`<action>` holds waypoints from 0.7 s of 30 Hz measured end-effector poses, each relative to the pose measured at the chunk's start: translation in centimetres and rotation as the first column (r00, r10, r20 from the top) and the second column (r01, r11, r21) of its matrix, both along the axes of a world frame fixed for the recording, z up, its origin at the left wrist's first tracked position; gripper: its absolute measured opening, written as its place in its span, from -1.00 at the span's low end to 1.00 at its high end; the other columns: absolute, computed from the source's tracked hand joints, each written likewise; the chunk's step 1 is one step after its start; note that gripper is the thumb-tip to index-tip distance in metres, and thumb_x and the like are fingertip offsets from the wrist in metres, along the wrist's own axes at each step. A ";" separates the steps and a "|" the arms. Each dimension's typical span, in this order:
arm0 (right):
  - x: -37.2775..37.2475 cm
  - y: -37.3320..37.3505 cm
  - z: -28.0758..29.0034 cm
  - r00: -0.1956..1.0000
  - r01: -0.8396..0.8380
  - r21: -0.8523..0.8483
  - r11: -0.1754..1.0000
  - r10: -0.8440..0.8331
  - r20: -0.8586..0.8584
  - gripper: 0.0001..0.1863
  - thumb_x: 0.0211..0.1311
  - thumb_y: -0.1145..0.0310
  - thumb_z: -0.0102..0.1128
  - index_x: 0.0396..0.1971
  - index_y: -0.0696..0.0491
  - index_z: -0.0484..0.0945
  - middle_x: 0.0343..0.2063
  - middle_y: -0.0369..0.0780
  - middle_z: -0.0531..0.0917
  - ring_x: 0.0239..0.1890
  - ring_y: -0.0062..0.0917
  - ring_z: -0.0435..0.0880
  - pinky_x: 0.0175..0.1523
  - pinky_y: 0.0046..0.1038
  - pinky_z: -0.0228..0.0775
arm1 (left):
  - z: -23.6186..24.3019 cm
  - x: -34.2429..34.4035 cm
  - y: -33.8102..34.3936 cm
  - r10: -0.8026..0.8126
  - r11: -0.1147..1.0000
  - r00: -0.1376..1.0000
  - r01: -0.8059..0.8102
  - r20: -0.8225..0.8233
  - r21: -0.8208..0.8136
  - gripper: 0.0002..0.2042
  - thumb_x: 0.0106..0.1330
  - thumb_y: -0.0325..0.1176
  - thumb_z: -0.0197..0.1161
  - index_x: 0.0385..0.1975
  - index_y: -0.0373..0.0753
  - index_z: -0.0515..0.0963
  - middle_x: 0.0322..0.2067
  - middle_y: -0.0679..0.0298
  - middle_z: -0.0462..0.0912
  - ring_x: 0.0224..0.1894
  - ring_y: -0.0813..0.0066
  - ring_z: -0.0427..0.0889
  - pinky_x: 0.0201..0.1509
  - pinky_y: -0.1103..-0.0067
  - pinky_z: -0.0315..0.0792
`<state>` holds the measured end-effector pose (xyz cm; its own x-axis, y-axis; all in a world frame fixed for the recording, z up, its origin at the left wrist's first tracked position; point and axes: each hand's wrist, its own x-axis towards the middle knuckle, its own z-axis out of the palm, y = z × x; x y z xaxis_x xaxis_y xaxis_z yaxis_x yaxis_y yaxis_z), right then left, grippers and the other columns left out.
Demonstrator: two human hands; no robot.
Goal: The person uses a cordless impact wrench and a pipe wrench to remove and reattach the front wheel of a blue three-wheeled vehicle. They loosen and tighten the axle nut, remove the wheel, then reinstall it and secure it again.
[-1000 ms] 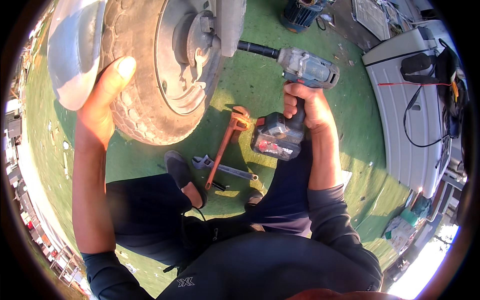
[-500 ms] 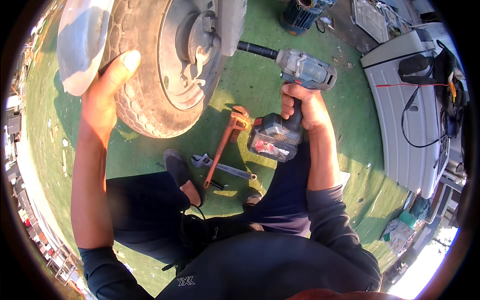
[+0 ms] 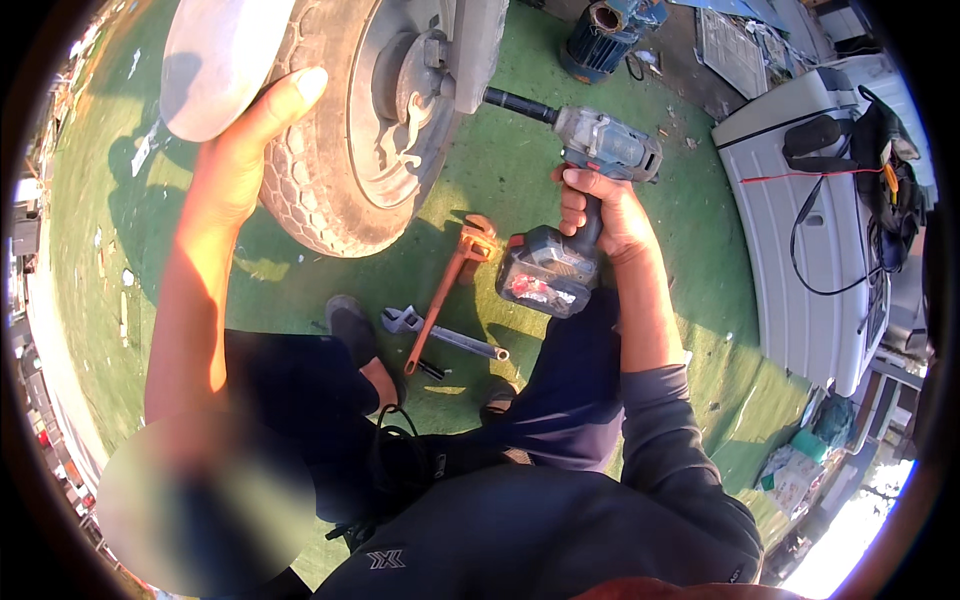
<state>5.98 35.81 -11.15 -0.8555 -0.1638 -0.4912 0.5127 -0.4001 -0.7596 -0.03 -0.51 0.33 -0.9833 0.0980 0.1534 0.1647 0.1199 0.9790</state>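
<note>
My left hand (image 3: 245, 150) is closed on the edge of a worn, knobbly tire (image 3: 312, 150). The thumb lies along its tread, and the other fingers are hidden behind the silver mudguard (image 3: 215, 75). The wheel has a dull metal rim and a hub with a small lever arm. My right hand (image 3: 612, 215) grips the handle of a grey cordless impact wrench (image 3: 605, 145) with a chunky battery. From it a long black socket (image 3: 522, 104) points left, its tip at the grey fork leg (image 3: 478, 55) beside the wheel.
On the green floor between my feet lie an orange pipe wrench (image 3: 448, 290) and a silver adjustable wrench (image 3: 455, 337). A blue motor (image 3: 597, 45) stands at the far side. To the right is a white panelled box (image 3: 790, 240) with black cables (image 3: 800, 250) on it.
The wheel and mudguard have shifted a little to the right, and my left hand has moved with them. My right hand keeps the impact wrench at the fork leg.
</note>
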 end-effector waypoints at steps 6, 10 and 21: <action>-1.2 2.3 -0.7 0.995 -0.092 -0.079 0.993 0.095 0.035 -0.64 0.17 0.34 0.36 -0.12 0.20 0.50 -0.63 -0.37 0.41 -0.64 -0.61 0.38 -0.47 -0.47 0.33 | -0.6 1.1 0.0 0.013 0.993 0.999 -0.019 -0.045 -0.117 -0.40 0.15 -0.25 0.47 0.20 -0.31 0.49 0.09 0.21 0.59 0.13 0.41 0.55 0.27 0.46 0.39; 0.3 1.1 -0.5 0.997 -0.015 -0.136 0.991 0.024 0.068 -0.68 0.15 0.33 0.34 -0.16 0.15 0.50 -0.63 -0.35 0.42 -0.64 -0.58 0.40 -0.46 -0.44 0.35 | 0.2 0.9 1.2 0.006 1.000 1.000 -0.006 -0.021 0.002 -0.38 0.15 -0.27 0.46 0.23 -0.32 0.47 0.10 0.22 0.58 0.15 0.41 0.54 0.30 0.46 0.37; 1.6 -0.8 -1.0 0.972 0.029 0.152 0.988 0.008 -0.234 -0.65 0.15 0.34 0.23 -0.13 0.25 0.49 -0.63 -0.25 0.51 -0.63 -0.50 0.48 -0.41 -0.43 0.43 | 0.3 -0.8 -0.5 0.015 0.998 0.998 -0.019 0.054 0.065 -0.35 0.12 -0.19 0.51 0.21 -0.32 0.48 0.10 0.20 0.59 0.10 0.43 0.57 0.24 0.49 0.41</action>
<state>7.63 34.97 -12.12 -0.9507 -0.0924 -0.2959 0.3100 -0.2740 -0.9104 -0.84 -1.01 0.64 -0.9917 0.0728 0.1057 0.1100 0.0571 0.9923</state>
